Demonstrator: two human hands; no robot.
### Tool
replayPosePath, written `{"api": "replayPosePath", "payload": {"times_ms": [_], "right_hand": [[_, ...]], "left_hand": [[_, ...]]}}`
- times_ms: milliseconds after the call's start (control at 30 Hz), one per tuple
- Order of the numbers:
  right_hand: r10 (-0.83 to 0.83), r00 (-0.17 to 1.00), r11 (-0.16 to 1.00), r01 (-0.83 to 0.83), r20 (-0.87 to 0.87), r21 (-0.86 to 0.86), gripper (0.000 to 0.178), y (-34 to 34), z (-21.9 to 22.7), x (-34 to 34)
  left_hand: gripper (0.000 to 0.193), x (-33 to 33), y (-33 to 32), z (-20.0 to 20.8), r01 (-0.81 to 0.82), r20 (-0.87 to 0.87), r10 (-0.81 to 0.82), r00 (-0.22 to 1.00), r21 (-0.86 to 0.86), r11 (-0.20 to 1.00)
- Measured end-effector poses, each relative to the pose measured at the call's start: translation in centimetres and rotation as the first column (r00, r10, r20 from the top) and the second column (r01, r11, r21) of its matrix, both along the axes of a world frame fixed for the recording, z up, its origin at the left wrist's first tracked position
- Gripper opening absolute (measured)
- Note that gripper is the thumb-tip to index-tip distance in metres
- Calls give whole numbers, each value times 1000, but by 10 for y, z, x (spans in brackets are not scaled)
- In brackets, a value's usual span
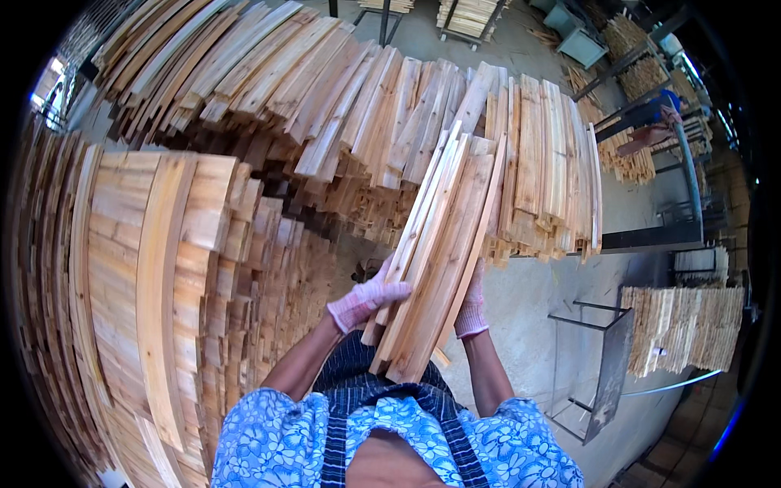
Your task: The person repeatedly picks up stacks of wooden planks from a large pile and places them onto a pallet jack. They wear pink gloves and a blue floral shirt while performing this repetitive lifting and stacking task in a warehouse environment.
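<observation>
A bundle of several long wooden planks [437, 259] slants up and away from my waist, gripped from both sides. My left hand [370, 299], in a pale pinkish work glove, is closed on the bundle's left side with its thumb lying across the planks. On the right side my right hand [471, 305], gloved alike, presses against the outer plank; its fingers are mostly hidden behind the wood. Beyond the bundle's far end lies a wide pile of loose planks [392, 114], spread side by side.
At my left rises a tall stack of planks [122, 236] with a board [167, 285] lying across it. A metal frame [606, 374] stands on the floor to the right, beside another wood stack [687, 329]. A person's arm [647, 138] shows at the far right.
</observation>
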State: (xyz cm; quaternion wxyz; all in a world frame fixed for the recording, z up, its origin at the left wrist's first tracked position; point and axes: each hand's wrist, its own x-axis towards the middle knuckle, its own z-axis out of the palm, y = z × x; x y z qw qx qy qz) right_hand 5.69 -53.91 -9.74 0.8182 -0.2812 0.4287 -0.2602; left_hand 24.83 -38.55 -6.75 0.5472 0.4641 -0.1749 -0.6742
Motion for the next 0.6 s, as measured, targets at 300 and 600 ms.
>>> {"api": "replayPosePath", "payload": {"times_ms": [300, 600], "right_hand": [[220, 974, 962, -208, 48, -179, 83, 53, 25, -18], [590, 785, 466, -524, -191, -713, 86, 42, 194, 104]], "left_hand": [[113, 0, 66, 38, -94, 344, 108, 933, -58, 994], [122, -5, 141, 158, -490, 127, 680, 723, -599, 633]]}}
